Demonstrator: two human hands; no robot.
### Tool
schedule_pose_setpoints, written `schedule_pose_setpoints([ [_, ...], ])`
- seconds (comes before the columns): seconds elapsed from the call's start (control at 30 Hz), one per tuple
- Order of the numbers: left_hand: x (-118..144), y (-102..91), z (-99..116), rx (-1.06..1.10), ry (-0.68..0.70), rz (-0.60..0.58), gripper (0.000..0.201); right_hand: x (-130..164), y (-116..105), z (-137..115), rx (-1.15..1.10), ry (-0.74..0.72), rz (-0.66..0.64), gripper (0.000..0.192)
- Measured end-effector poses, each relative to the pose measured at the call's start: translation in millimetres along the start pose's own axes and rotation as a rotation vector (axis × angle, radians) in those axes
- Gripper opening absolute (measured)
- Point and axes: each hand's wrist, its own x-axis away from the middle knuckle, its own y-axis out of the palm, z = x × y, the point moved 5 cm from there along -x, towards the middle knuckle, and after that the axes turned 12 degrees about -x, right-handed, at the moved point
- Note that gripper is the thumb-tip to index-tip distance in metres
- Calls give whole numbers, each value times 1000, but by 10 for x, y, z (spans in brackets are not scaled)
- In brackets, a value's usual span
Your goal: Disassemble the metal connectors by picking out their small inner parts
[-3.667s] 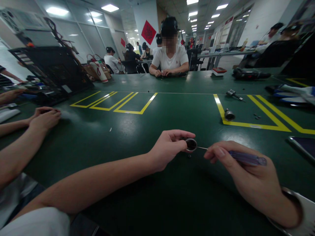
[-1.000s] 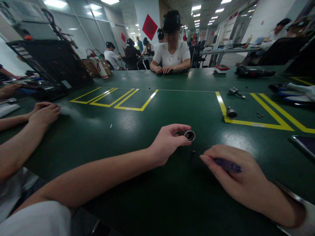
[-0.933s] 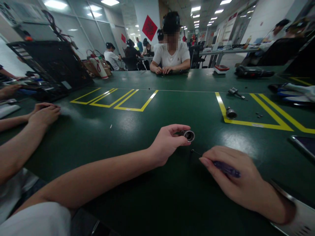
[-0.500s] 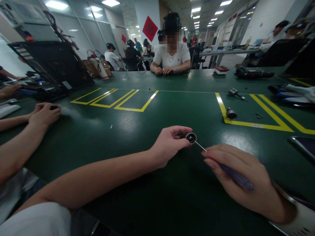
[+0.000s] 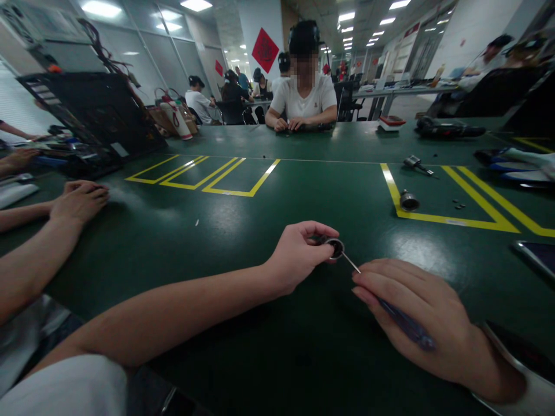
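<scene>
Between the thumb and fingers of my left hand (image 5: 299, 254) is a small round metal housing (image 5: 340, 241), its hollow end facing me; the rest of it is hidden by the fingers. My right hand (image 5: 420, 318) grips a screwdriver (image 5: 403, 323) with a clear bluish handle. Its thin shaft slants up and left, and the tip is at the rim of the housing; whether it touches something inside, I cannot tell. Further right, a similar metal housing (image 5: 409, 201) lies at a yellow tape corner, with a metal part with a shaft (image 5: 418, 165) behind it.
Several tiny dark pieces (image 5: 458, 204) lie inside the right yellow tape outline (image 5: 472, 222). A phone-like device (image 5: 537, 257) sits at the right edge. Another person's hands (image 5: 80, 202) rest at left; a person in white (image 5: 303, 104) sits opposite. A power tool (image 5: 448, 127) lies at back right.
The housing has tilted slightly in my left hand, its opening less visible to me. My right hand and the screwdriver have shifted slightly left and down.
</scene>
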Motion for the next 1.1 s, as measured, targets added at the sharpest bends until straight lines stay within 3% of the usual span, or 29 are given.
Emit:
schedule_pose_setpoints([
  [0.5,-10,-1,-11,-35,-25,2,18,-16,60,-55,45,-27,-50,12],
  [0.73,-35,-14,-30,-44,-7,14,15,-24,22,-61,3,-26,-8,12],
  [0.93,-86,-18,-77,-114,80,-18,19,-48,1,-112,-8,-83,-1,11],
  [1.1,-128,-50,-65,-464,297,-41,32,-54,6,-89,-11,-78,-12,12],
])
